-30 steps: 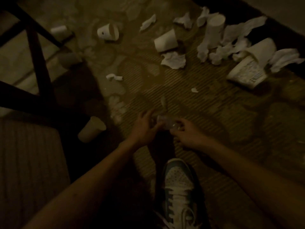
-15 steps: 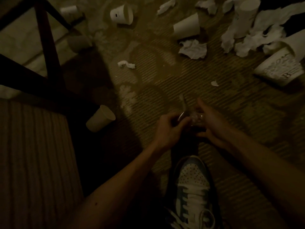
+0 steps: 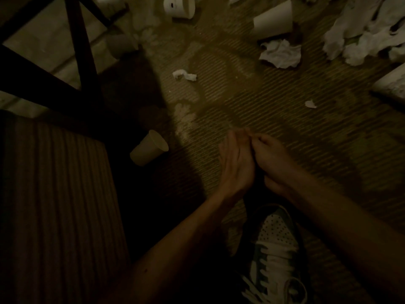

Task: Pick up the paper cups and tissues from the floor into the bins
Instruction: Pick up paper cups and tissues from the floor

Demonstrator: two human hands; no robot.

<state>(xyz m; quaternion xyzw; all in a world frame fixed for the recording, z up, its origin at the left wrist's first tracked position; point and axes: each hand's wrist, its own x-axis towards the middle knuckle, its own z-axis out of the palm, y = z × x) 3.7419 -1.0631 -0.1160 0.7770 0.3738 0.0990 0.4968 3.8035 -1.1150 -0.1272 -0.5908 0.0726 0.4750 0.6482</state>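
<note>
Just above the carpet (image 3: 285,132), ahead of a white sneaker (image 3: 274,249), I see the two hands meeting. The left hand (image 3: 235,163) shows me its back, with its fingers (image 3: 232,141) fairly straight and pressed together, pointing away from the camera. The right hand (image 3: 272,159) touches it from the side, its fingers curled in toward the left fingertips. In this dim light I cannot tell whether they pinch anything between them.

The litter lies all around on the carpet. Nearest, to the left of the hands, a paper cup (image 3: 150,148) lies on its side at the edge of a deep shadow, its mouth turned to the right. Farther out, a small twisted tissue (image 3: 184,75) and a tiny scrap (image 3: 310,104) lie well apart from each other. A crumpled tissue (image 3: 281,54) sits just beside a second cup (image 3: 274,18), which is also tipped over. A third cup (image 3: 182,6) lies at the top edge with its base toward me. A fourth cup (image 3: 120,46) is half lost in shadow near a dark wooden frame (image 3: 81,40). A heap of tissues (image 3: 361,34) fills the top right corner, and below it a larger cup (image 3: 392,84) is cut off by the right edge. A ribbed surface (image 3: 54,205) takes up the lower left.
</note>
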